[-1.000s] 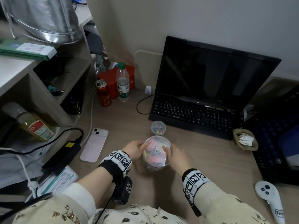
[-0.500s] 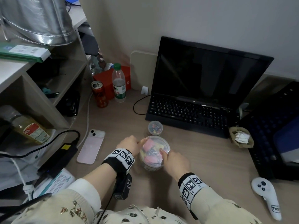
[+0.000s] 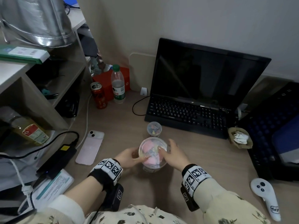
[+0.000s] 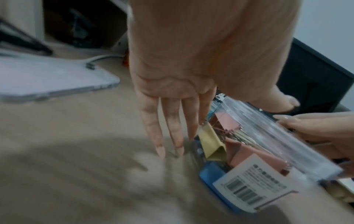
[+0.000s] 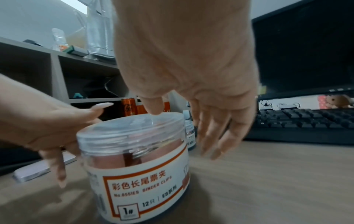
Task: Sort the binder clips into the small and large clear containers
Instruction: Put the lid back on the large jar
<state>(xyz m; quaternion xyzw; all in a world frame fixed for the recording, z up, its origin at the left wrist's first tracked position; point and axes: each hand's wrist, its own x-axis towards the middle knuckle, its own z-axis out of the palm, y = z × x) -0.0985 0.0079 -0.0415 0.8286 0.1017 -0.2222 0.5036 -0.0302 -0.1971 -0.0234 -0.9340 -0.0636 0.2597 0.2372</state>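
Observation:
The large clear container (image 3: 152, 152) stands on the desk with its lid on, and pink and yellow binder clips (image 4: 212, 141) show through its wall (image 5: 134, 151). My left hand (image 3: 131, 156) touches its left side, with the fingers (image 4: 172, 128) straight down toward the desk and the thumb across the lid's edge. My right hand (image 3: 171, 152) hovers at its right, fingers (image 5: 216, 133) spread and relaxed, with the thumb tip on the lid top. Just behind stands the small clear container (image 3: 154, 128), lidded, with small coloured clips inside.
An open black laptop (image 3: 202, 88) stands behind the containers. A pink phone (image 3: 90, 147), a black power brick (image 3: 56, 159) and shelves lie left. A can (image 3: 99, 97) and a bottle (image 3: 118, 84) stand at the back. A dark keyboard (image 3: 275, 126) and a white controller (image 3: 265, 198) lie right.
Both hands held the large container's sides before. Now the right hand's fingers have spread away from the wall, and only its thumb rests on the lid. The left hand's fingers have straightened.

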